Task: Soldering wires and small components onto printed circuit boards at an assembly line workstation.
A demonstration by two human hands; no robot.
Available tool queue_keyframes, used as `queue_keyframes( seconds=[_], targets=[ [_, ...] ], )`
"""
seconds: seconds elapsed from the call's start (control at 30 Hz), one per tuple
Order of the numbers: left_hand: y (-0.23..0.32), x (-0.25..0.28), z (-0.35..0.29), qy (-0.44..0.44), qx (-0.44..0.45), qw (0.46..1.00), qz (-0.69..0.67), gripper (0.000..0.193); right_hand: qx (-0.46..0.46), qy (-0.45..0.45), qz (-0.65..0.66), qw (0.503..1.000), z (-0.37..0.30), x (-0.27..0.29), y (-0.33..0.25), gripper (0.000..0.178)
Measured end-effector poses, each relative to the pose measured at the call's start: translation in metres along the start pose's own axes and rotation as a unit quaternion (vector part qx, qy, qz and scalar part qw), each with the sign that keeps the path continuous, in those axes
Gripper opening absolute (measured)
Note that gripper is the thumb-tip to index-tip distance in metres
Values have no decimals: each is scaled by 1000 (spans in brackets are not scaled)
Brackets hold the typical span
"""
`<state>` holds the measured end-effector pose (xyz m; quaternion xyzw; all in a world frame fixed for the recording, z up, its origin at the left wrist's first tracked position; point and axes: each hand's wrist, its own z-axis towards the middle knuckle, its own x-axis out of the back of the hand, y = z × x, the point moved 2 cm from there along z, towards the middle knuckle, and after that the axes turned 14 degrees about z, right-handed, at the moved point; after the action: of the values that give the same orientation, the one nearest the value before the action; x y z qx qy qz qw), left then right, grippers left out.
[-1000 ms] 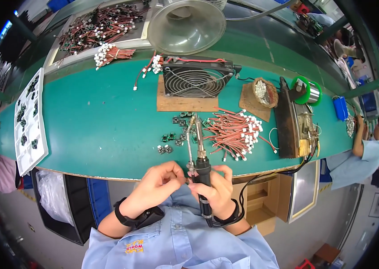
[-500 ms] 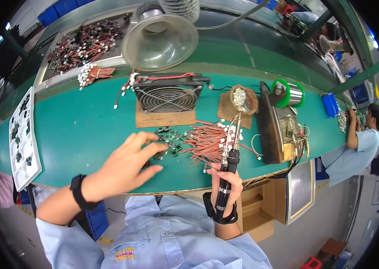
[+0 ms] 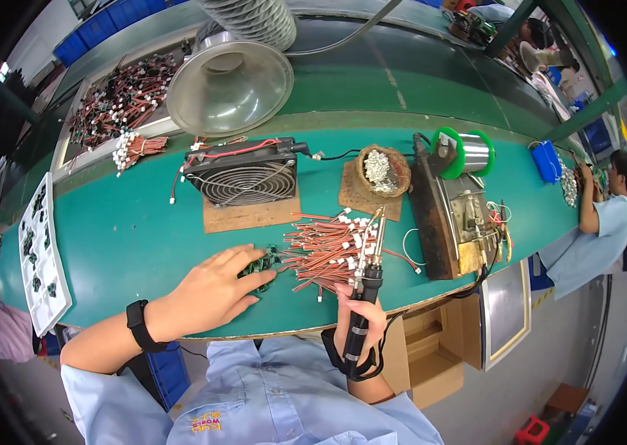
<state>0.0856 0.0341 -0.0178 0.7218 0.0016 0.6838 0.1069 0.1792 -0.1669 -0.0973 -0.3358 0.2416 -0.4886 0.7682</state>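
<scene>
My right hand [image 3: 364, 320] is wrapped round the black handle of a soldering iron [image 3: 371, 279]. Its slim metal end points up and away, across the white connectors of a heap of red wire leads [image 3: 321, 247]. My left hand [image 3: 206, 294] reaches in from the left, palm down, over a small pile of green circuit boards [image 3: 260, 264]. Its fingertips touch the boards while the thumb stays apart below them; no board is clearly gripped. The leads lie just right of the boards, on the green bench top [image 3: 128, 245].
Behind the pile stand a black fan [image 3: 243, 178] and a fume funnel [image 3: 232, 89]. A bowl of metal bits [image 3: 381, 172], a green solder spool [image 3: 469, 154] and a soldering station [image 3: 450, 215] stand right. A white board tray [image 3: 45, 259] lies left; a co-worker [image 3: 595, 215] sits right.
My left hand has come down onto the circuit boards, its fingers drawing closer together. My right hand keeps the soldering iron. The whole view has shifted slightly.
</scene>
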Motion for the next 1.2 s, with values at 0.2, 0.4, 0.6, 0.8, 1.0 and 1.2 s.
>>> queue_keyframes(
  seconds=[0.2, 0.4, 0.6, 0.8, 1.0, 1.2],
  targets=[
    [0, 12, 11, 15, 35, 999, -31, 46, -51, 29, 62, 996, -1, -4, -3, 34],
    [-4, 5, 17, 24, -22, 999, 8, 41, -47, -2, 27, 999, -2, -3, -5, 35],
    [-1, 11, -5, 36, 7, 998, -45, 37, -59, -3, 28, 998, -1, -4, -6, 36],
    [-21, 15, 0, 51, 115, 991, -49, 27, -59, -18, -13, 998, -3, 2, -5, 36],
    [-17, 7, 32, 38, 71, 996, -29, 20, -70, -5, 2, 998, -4, 0, -4, 36],
    [-19, 2, 53, -102, 81, 987, -92, 18, -56, -11, -14, 998, 0, 1, -7, 35]
  ],
)
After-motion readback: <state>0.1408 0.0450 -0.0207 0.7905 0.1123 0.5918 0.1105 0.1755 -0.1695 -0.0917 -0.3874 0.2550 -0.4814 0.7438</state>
